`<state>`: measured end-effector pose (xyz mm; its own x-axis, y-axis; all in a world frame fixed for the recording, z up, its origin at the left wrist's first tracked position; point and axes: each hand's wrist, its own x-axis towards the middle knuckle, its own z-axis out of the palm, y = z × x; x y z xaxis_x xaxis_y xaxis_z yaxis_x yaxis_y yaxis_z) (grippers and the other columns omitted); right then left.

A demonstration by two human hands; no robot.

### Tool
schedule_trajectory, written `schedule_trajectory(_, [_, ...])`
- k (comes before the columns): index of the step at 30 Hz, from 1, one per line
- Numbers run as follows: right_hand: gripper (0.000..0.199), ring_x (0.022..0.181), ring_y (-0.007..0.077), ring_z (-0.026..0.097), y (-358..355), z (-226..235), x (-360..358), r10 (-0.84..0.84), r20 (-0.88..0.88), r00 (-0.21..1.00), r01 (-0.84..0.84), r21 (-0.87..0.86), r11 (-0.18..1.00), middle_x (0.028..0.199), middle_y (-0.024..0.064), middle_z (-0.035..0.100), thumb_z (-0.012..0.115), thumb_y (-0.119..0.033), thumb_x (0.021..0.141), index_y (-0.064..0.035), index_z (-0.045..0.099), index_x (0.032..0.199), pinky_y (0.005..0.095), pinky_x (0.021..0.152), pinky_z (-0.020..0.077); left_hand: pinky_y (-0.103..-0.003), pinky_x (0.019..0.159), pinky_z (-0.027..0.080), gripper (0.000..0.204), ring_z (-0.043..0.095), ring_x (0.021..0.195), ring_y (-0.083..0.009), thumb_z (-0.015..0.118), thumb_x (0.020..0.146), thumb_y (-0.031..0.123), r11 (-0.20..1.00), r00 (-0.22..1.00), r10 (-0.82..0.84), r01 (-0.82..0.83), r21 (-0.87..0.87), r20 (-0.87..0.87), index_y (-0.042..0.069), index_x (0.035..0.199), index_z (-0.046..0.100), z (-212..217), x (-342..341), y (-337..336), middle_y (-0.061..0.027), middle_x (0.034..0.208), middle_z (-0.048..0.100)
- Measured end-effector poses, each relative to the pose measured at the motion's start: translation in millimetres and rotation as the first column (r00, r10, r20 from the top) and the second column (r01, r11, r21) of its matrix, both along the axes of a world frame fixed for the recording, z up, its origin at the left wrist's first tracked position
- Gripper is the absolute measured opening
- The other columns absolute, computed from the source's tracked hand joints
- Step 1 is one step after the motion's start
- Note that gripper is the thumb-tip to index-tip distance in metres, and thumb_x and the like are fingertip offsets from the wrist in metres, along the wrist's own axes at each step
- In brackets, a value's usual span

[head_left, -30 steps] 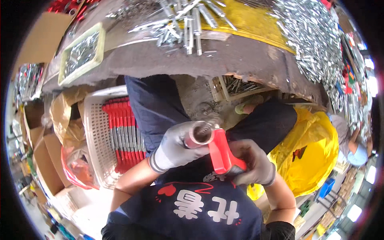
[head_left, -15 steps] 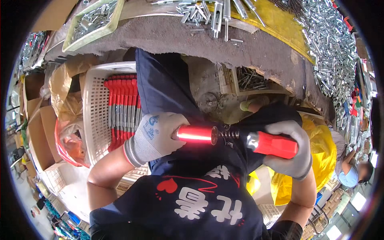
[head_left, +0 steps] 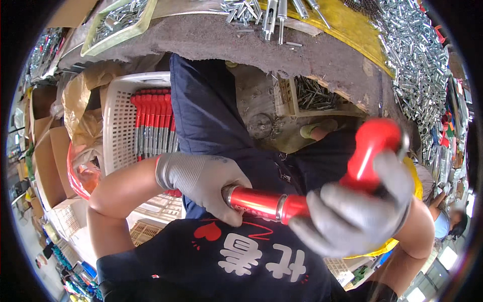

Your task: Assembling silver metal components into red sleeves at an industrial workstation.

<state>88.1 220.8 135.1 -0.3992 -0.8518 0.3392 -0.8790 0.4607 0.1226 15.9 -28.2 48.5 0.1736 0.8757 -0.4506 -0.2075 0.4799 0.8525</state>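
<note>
My left hand [head_left: 206, 183], in a grey-coated glove, is closed around a shiny red metal tube [head_left: 256, 201] with silver rings. At its right end the tube meets a red handle [head_left: 365, 156], whose bent, rounded end points up. My right hand [head_left: 352, 216], gloved and slightly blurred, has its fingers curled over the handle and hides its middle. Both hands are in front of my dark shirt, above my lap. Whether the bent end and the part at the tube are one piece, I cannot tell.
To the left, a white plastic basket [head_left: 116, 123] holds several red-and-silver tools in a row. Ahead is a worn workbench edge [head_left: 201, 38] bearing a pale tray [head_left: 138, 31] and heaps of metal parts [head_left: 415, 65]. Under the bench is a wooden crate [head_left: 286, 98] of metal pieces.
Tube and handle, apart with a spring showing between them, now meet end to end, and the spring is out of sight. The handle has turned, showing its bent end upward.
</note>
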Motion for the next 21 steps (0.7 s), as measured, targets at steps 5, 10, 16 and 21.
schedule_trajectory(5, [0.015, 0.082, 0.0044, 0.059, -1, 18, -50, 0.550, -0.535, 0.641, -0.566, 0.156, 0.810, 0.082, -0.0078, 0.061, 0.060, -0.021, 0.074, -0.0217, 0.064, 0.089, 0.0392, 0.085, 0.0415, -0.026, 0.055, 0.044, 0.028, 0.055, 0.060, -0.0068, 0.073, 0.078, 0.027, 0.995, 0.988, -0.100, 0.097, 0.032, 0.118, 0.002, 0.084, 0.063, 4, 1, 6, 0.0002, 0.063, 0.059])
schedule_trajectory(10, [0.038, 0.071, 0.0194, 0.054, 0, 2, -18, 0.092, 0.135, 0.987, -0.074, -0.132, 0.989, 0.077, 0.0014, 0.058, 0.070, -0.024, 0.053, -0.0157, 0.065, 0.089, 0.0455, 0.075, 0.0530, -0.032, 0.057, 0.047, 0.029, 0.063, 0.063, -0.0174, 0.070, 0.078, 0.030, 0.997, 0.923, 0.070, -0.074, 0.004, -0.378, 0.003, 0.086, 0.064, 24, 0, -5, -0.0087, 0.066, 0.062])
schedule_trajectory(16, [0.029, 0.070, 0.0170, 0.064, 2, -71, 13, 0.217, 0.933, -0.288, 0.829, 0.130, 0.544, 0.078, 0.0039, 0.065, 0.075, -0.016, 0.075, -0.0050, 0.062, 0.098, 0.0300, 0.069, 0.0511, -0.040, 0.062, 0.047, 0.029, 0.059, 0.068, -0.0296, 0.069, 0.061, 0.015, 0.963, -0.120, 0.173, -0.188, 0.194, -0.978, 0.009, 0.087, 0.059, 19, 5, -6, -0.0067, 0.068, 0.055])
schedule_trajectory(21, [0.046, 0.065, 0.0233, 0.062, 10, -45, -11, -0.145, 0.236, 0.961, 0.215, -0.305, 0.928, 0.073, 0.0075, 0.061, 0.078, -0.017, 0.057, -0.0121, 0.063, 0.101, 0.0397, 0.071, 0.0522, -0.039, 0.064, 0.050, 0.033, 0.062, 0.071, -0.0286, 0.068, 0.067, 0.017, 0.994, 0.377, 0.052, -0.108, 0.012, -0.925, 0.010, 0.098, 0.060, 38, -21, -3, -0.0082, 0.075, 0.061])
